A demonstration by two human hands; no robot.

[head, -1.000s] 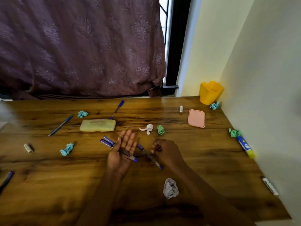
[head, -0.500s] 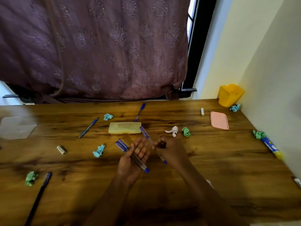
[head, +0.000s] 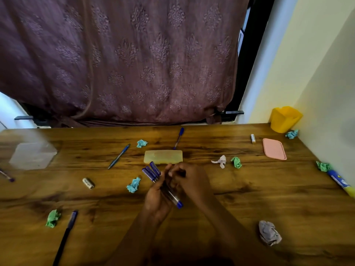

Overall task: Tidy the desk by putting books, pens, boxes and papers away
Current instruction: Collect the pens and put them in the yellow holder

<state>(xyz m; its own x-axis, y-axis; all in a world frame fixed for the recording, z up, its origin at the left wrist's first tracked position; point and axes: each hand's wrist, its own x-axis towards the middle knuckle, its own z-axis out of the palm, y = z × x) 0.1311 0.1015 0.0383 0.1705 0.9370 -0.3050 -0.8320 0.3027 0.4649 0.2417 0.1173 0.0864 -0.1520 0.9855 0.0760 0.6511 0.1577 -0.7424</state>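
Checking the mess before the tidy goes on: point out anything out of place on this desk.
Crumpled paper balls lie scattered over the desk, loose pens lie at odd angles, and a pink lid sits apart from any box. The left hand holds a bundle of pens.

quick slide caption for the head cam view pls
Left hand holds a bundle of blue pens as the right hand adds one, on a cluttered desk.
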